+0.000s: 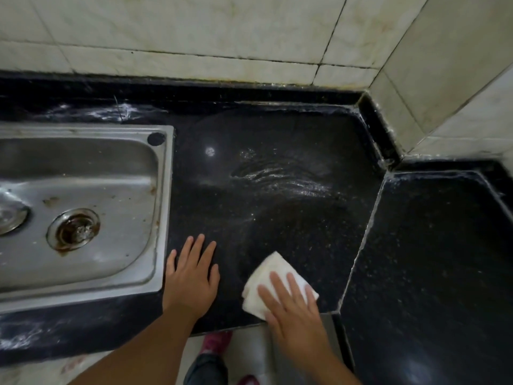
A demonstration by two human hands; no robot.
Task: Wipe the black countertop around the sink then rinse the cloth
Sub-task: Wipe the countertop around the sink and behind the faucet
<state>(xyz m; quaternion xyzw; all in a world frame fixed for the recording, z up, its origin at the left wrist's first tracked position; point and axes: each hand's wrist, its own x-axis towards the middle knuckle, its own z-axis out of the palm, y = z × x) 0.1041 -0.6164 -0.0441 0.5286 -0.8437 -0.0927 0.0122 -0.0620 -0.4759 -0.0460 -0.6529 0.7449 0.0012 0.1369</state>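
Observation:
The black speckled countertop (277, 151) runs right of the steel sink (163, 190) and shows wet streaks in its middle. A folded white cloth (270, 269) lies near the counter's front edge. My right hand (294, 309) presses flat on the cloth, fingers spread over its near half. My left hand (191, 273) rests flat on the bare counter between the sink rim and the cloth, fingers apart and holding nothing.
The sink has a rusty drain (74, 228) and a round steel object (11, 218) at its left edge. White tiled walls (194, 31) enclose the back and right corner. A second black slab (433, 273) adjoins on the right. My shoe (215, 343) shows on the floor below.

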